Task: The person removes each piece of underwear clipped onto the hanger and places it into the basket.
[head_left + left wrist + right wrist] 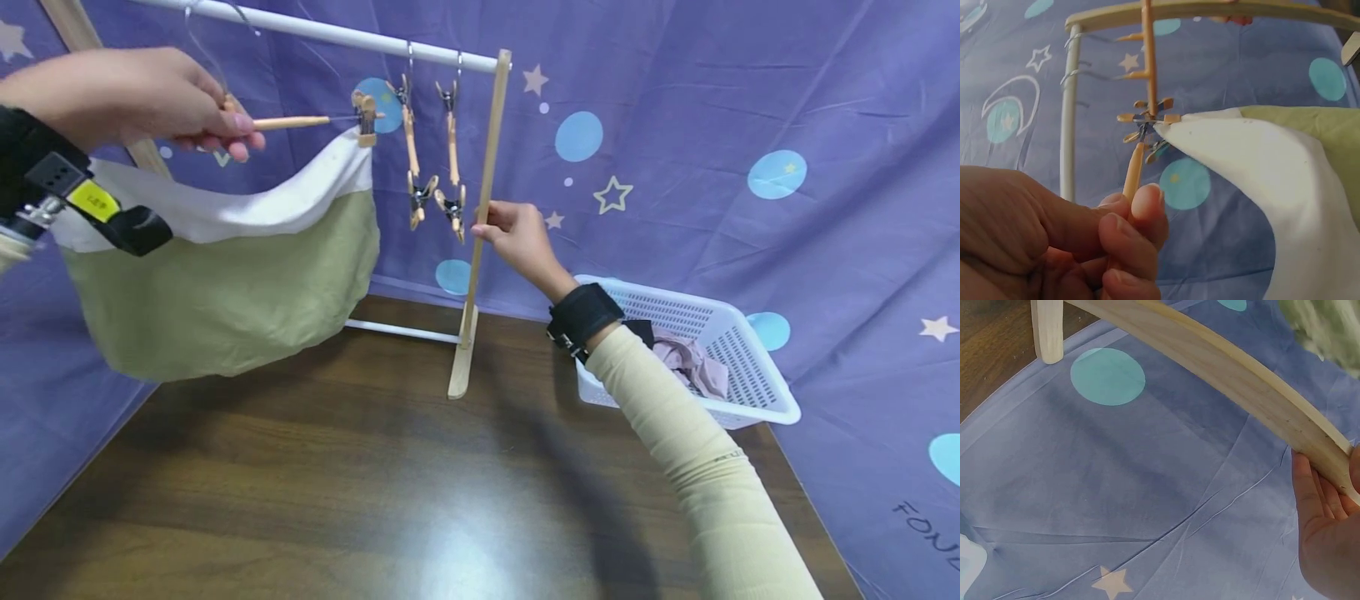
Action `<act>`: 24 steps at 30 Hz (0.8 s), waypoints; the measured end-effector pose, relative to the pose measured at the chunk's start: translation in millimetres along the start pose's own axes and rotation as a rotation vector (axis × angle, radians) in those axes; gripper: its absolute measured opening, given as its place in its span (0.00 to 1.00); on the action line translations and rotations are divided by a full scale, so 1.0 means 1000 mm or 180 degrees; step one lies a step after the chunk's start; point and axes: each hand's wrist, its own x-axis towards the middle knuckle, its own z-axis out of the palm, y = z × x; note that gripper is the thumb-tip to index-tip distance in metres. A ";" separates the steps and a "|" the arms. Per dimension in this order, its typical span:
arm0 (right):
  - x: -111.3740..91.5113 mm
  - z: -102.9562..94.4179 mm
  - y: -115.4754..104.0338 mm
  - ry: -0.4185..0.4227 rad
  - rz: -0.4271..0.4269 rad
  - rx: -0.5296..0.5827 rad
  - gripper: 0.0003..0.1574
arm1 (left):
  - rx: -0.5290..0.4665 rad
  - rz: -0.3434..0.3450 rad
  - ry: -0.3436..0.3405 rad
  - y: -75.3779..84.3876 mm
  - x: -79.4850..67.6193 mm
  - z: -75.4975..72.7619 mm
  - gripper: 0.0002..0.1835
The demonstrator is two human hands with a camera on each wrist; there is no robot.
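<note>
In the head view my left hand [168, 96] grips the wooden bar of a clip hanger [292, 122]. Its metal hook appears at the white rail, but I cannot tell if it rests there. A green garment with a white waistband [247, 275] hangs below, its right corner held in a clip [366, 121]; the left end is hidden behind my hand and wrist strap. In the left wrist view, thumb and fingers close round the bar. My right hand [517, 237] holds the wooden upright [489, 167] of the rack between thumb and fingers, also seen in the right wrist view.
Two bare clip hangers [452, 146] hang from the white rail [330, 32] near the upright. A white basket [757, 367] at the right contains a pinkish cloth [693, 362] and something black. The rack's foot [461, 367] stands on a brown wooden table [360, 483], with patterned purple cloth behind.
</note>
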 end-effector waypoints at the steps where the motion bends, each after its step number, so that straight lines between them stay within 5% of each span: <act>1: 0.000 0.000 0.000 -0.0003 0.0010 -0.0013 0.16 | 0.0004 0.0012 -0.0049 -0.001 -0.001 0.004 0.22; 12: 0.000 -0.004 0.003 -0.0098 -0.0025 -0.0075 0.16 | -0.0196 0.0162 -0.0554 0.006 -0.007 0.052 0.19; 24: -0.007 -0.011 0.006 -0.0224 0.0070 -0.0056 0.35 | -0.0662 0.0471 -0.0543 0.025 -0.005 0.106 0.17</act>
